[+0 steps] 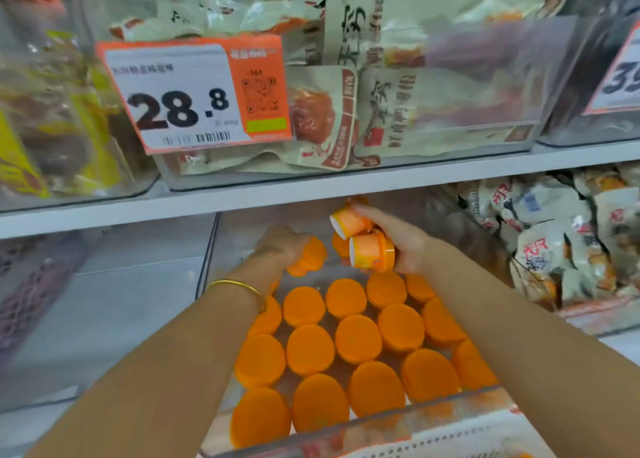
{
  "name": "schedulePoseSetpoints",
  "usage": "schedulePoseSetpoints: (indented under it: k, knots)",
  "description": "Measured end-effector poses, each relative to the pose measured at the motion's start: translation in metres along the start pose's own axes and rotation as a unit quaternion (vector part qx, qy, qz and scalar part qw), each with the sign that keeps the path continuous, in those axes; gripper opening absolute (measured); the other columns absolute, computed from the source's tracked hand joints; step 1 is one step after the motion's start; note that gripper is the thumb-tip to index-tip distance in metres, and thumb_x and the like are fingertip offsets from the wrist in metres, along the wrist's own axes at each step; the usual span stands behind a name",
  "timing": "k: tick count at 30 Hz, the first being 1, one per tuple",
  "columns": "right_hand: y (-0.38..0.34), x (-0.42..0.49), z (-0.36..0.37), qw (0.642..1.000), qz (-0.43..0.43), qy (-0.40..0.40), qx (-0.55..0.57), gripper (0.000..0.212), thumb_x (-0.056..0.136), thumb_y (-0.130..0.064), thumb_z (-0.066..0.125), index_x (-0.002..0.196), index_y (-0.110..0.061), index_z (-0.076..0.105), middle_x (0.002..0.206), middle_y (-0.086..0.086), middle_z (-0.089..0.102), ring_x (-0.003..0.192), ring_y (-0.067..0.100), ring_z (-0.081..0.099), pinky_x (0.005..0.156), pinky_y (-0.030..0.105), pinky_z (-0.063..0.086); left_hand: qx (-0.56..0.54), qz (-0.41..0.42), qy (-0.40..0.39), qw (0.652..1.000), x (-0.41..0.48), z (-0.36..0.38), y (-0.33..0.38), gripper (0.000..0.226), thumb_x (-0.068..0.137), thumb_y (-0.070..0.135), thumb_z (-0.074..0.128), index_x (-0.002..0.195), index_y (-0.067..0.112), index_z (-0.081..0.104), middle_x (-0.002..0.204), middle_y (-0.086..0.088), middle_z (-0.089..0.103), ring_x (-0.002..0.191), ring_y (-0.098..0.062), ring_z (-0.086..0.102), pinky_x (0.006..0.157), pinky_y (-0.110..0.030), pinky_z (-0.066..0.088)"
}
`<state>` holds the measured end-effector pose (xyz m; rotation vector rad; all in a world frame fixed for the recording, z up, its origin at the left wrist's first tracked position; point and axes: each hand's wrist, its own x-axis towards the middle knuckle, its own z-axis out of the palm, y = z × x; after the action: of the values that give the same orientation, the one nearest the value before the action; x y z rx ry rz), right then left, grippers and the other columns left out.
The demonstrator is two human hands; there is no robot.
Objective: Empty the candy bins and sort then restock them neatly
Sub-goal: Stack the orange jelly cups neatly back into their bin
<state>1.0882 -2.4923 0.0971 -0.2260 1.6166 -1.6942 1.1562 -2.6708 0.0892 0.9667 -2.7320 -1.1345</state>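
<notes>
A clear plastic bin [450, 400] on the lower shelf holds several small orange cups [358, 338] standing in neat rows with their orange tops up. Over the back of the bin, my left hand [282, 244] grips one orange cup [311, 256] from above; a gold bangle circles that wrist. My right hand [403, 241] holds two orange cups [370, 251] on their sides, their white rims facing left. More orange cups lie partly hidden behind my hands.
The upper shelf carries a clear bin of pale snack packets [381, 111] with an orange price tag [197, 94] reading 28.8. Yellow packets [52, 128] fill a bin at the left. White packets [568, 236] sit at the right. An empty-looking clear bin [104, 301] stands at the lower left.
</notes>
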Motion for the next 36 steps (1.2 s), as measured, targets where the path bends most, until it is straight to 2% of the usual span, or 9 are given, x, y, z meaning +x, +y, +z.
schedulePoseSetpoints:
  k: [5,11,16,18,21,24,32,34,36]
  knots:
    - [0.003,0.012,0.002,0.998,0.037,-0.015,-0.055,0.062,0.068,-0.052,0.068,0.120,-0.022,0.054,0.092,0.010,0.070,0.070,0.023,0.069,0.056,0.035,0.055,0.157,0.060,-0.007,0.986,0.007,0.007,-0.009,0.028,0.095,0.020,0.051,0.103,-0.003,0.065,0.115,-0.021,0.063,0.105,-0.034,0.059,0.084,-0.037,0.047]
    - [-0.001,0.016,0.006,0.991,0.075,-0.008,-0.109,0.081,0.057,-0.059,0.071,0.125,-0.018,0.054,0.103,0.015,0.068,0.082,0.030,0.068,0.057,0.033,0.054,0.291,0.104,0.044,0.950,-0.006,0.009,-0.011,0.025,0.096,0.011,0.043,0.111,0.017,0.061,0.119,-0.005,0.060,0.114,-0.027,0.051,0.100,-0.043,0.034]
    - [-0.004,0.016,0.008,0.980,0.126,0.013,-0.150,0.072,0.060,-0.062,0.073,0.116,-0.019,0.058,0.094,0.011,0.068,0.079,0.024,0.066,0.059,0.034,0.055,0.315,0.123,-0.050,0.940,-0.015,0.010,-0.013,0.038,0.098,0.042,0.041,0.133,0.029,0.046,0.136,-0.001,0.050,0.126,-0.026,0.042,0.103,-0.047,0.025]
    - [-0.005,0.016,0.005,0.978,0.136,0.031,-0.158,0.078,0.054,-0.062,0.075,0.118,-0.019,0.058,0.097,0.012,0.067,0.080,0.025,0.065,0.056,0.034,0.055,0.325,0.116,-0.057,0.937,-0.016,0.010,-0.013,0.039,0.098,0.041,0.042,0.135,0.028,0.044,0.136,-0.004,0.050,0.126,-0.028,0.042,0.102,-0.047,0.027]
    - [-0.011,0.011,0.001,0.971,0.130,0.057,-0.190,0.058,0.066,-0.061,0.073,0.105,-0.020,0.059,0.092,0.011,0.065,0.078,0.024,0.065,0.059,0.036,0.056,0.363,0.119,-0.005,0.924,-0.019,0.010,-0.011,0.038,0.100,0.032,0.041,0.136,0.021,0.044,0.135,-0.010,0.048,0.126,-0.030,0.039,0.102,-0.046,0.031]
    - [-0.018,0.003,-0.006,0.963,0.109,0.072,-0.238,0.051,0.069,-0.060,0.071,0.100,-0.023,0.055,0.100,0.012,0.063,0.085,0.027,0.064,0.065,0.039,0.056,0.317,0.178,0.036,0.931,-0.019,0.017,-0.006,0.043,0.100,0.031,0.041,0.141,0.020,0.041,0.140,-0.009,0.042,0.131,-0.030,0.034,0.104,-0.044,0.031]
    - [-0.027,-0.008,-0.030,0.950,0.058,0.128,-0.279,0.062,0.074,-0.049,0.073,0.122,-0.017,0.051,0.107,0.011,0.061,0.085,0.026,0.062,0.066,0.038,0.054,0.259,0.224,-0.065,0.937,-0.010,0.055,0.017,0.062,0.091,0.054,0.049,0.146,0.033,0.030,0.144,-0.003,0.043,0.133,-0.026,0.036,0.102,-0.045,0.025]
    - [-0.028,-0.005,-0.036,0.925,0.015,0.168,-0.340,0.071,0.073,-0.040,0.078,0.132,-0.016,0.046,0.123,0.011,0.055,0.095,0.026,0.057,0.071,0.037,0.050,0.238,0.215,-0.056,0.945,-0.009,0.060,0.016,0.064,0.089,0.052,0.053,0.145,0.031,0.030,0.144,-0.002,0.044,0.132,-0.025,0.039,0.103,-0.044,0.024]
    - [-0.030,-0.003,-0.037,0.870,-0.016,0.174,-0.460,0.072,0.074,-0.036,0.079,0.133,-0.012,0.045,0.130,0.009,0.050,0.103,0.025,0.053,0.074,0.031,0.042,0.213,0.206,-0.045,0.954,-0.009,0.060,0.015,0.063,0.088,0.048,0.057,0.143,0.030,0.033,0.143,0.000,0.045,0.131,-0.024,0.041,0.104,-0.045,0.024]
